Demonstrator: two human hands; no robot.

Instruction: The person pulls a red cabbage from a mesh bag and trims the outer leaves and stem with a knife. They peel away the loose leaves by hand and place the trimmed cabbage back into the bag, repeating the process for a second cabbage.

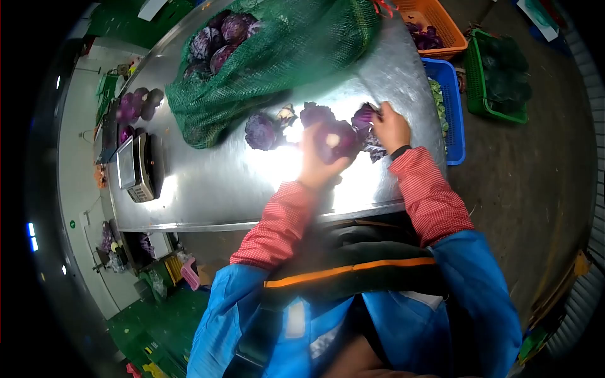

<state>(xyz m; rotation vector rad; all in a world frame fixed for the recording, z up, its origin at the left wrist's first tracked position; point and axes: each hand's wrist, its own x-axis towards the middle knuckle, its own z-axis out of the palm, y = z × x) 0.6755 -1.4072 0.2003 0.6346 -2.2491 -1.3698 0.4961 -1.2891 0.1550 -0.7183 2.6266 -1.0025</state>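
Note:
My left hand (pixel 314 160) is wrapped round a purple cabbage (pixel 343 142) whose pale cut stem faces up, above the steel table (pixel 208 189). To its right, my right hand (pixel 392 129) has its fingers closed on a loose purple leaf (pixel 363 118). More dark leaves (pixel 374 148) lie just below that leaf. Another purple leaf (pixel 317 114) shows behind the cabbage. Left of my left hand are a dark purple cabbage piece (pixel 261 131) and a small pale piece (pixel 287 114). A green mesh bag (pixel 277 69) with several purple cabbages (pixel 234 29) lies beyond.
A digital scale (pixel 135 169) stands at the table's left, near more purple cabbages (pixel 130 106). Off the right edge are a blue crate (pixel 459 126), an orange crate (pixel 449 28) and a green crate (pixel 498 114). The table's front edge runs close to my body.

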